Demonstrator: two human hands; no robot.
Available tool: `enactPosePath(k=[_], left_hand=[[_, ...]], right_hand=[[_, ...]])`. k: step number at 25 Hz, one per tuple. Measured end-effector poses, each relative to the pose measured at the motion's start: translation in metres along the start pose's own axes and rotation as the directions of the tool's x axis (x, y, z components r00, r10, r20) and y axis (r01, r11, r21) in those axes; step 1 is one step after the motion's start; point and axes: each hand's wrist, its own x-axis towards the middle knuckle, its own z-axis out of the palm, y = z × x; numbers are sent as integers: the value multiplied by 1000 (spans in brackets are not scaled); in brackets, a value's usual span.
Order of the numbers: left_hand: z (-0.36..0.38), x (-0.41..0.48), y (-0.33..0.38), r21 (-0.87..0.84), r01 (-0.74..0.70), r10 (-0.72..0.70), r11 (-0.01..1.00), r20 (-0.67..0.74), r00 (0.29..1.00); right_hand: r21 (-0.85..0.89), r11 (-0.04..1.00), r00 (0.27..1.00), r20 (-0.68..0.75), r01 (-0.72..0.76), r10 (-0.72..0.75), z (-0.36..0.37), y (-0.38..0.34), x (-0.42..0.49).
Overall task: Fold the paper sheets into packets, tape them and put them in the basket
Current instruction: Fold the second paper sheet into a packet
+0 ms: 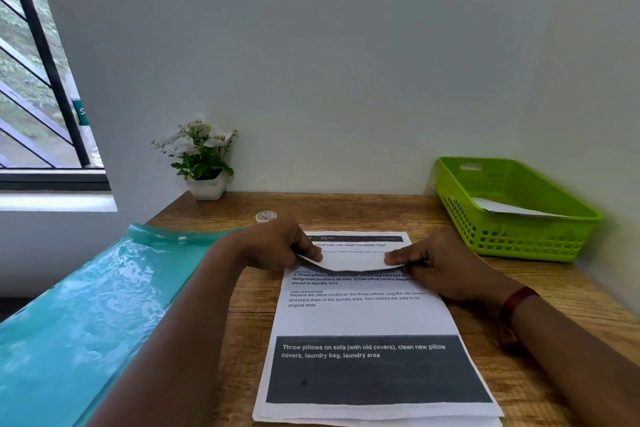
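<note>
Far left: window [34, 87] with black bars, greenery blurred behind.

Below it, along the left edge of the wooden surface [346, 211]: translucent teal plastic folder [86, 305], far end curled up, near end running out of view.

Back left of the surface, against the wall: small white pot of artificial white flowers [202, 156], upright.

Just in front of the pot and to its right: small roll of tape [266, 217], lying flat, partly hidden by the left hand.

Left hand [277, 246]: reaching in over the folder edge, fingers [313, 253] curled and clamped on the left end of a white flap [349, 263].

Centre: stack of printed sheets [363, 319], lying flat, long side running away from the person, near edges slightly fanned. White flap held blank side up across the upper part of the stack, lower edge bowed, covering some of the print. Looks to be the far end of the top sheet turned back toward the person; not certain. Different printed heading visible beyond the flap.

Right hand [440, 267]: resting on the right side of the stack, thumb and fingers [398, 257] pinched together on the flap's right end. Dark red band [518, 300] on that wrist.

Back right corner of the surface: lime-green perforated plastic basket [519, 243], well apart from the stack, touching or nearly touching the walls. Inside, one folded white paper packet [512, 209], lying tilted against the near wall.
</note>
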Motion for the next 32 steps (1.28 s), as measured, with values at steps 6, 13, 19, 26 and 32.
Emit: enactPosePath(k=[6, 13, 19, 26, 32], left_hand=[[-2, -1, 8, 51, 36, -40, 998, 83, 996], [2, -2, 9, 102, 26, -15, 994, -103, 995], [4, -2, 6, 37, 80, -78, 996, -51, 996], [6, 0, 6, -15, 95, -95, 995, -13, 995], [3, -6, 2, -174, 39, -61, 984, -121, 991]], right_hand=[[-7, 999, 993, 113, -40, 40, -1, -1, -3], [-137, 988, 997, 10, -73, 75, 4, -6, -1], [-124, 987, 992, 60, -100, 108, 10, 0, 0], [-63, 992, 994, 4, -108, 108, 12, -2, 3], [94, 984, 975, -148, -154, 167, 8, -6, 3]])
